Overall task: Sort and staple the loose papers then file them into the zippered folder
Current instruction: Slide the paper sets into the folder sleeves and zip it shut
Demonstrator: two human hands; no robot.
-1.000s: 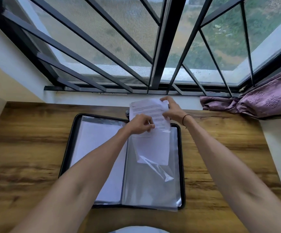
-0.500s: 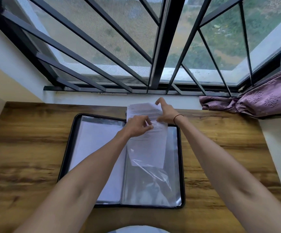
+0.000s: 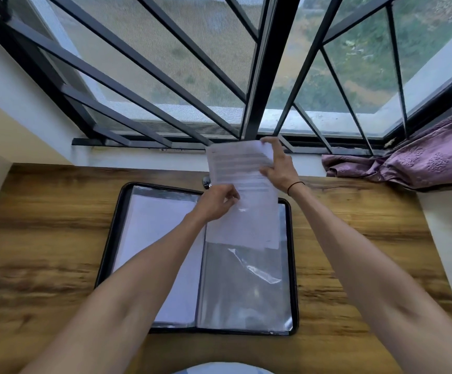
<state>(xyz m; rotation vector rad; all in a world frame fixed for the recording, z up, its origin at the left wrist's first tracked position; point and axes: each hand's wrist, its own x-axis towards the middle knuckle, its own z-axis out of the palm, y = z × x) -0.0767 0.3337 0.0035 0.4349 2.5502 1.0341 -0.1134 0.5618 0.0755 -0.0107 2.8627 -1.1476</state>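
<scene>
Papers (image 3: 242, 182) over folder's (image 3: 289, 265) far right corner: left hand (image 3: 218, 202) pinches sleeve's (image 3: 246, 287) left edge, right hand (image 3: 280, 168) grips papers' right edge.

Both arms outstretched, left hand (image 3: 219, 202) apparently pinching with curled fingers, right hand (image 3: 280, 168) gripping, fingers spread

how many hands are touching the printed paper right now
2. The left hand pinches the printed paper at its left edge over the open folder; the right hand holds its upper right corner.
</scene>
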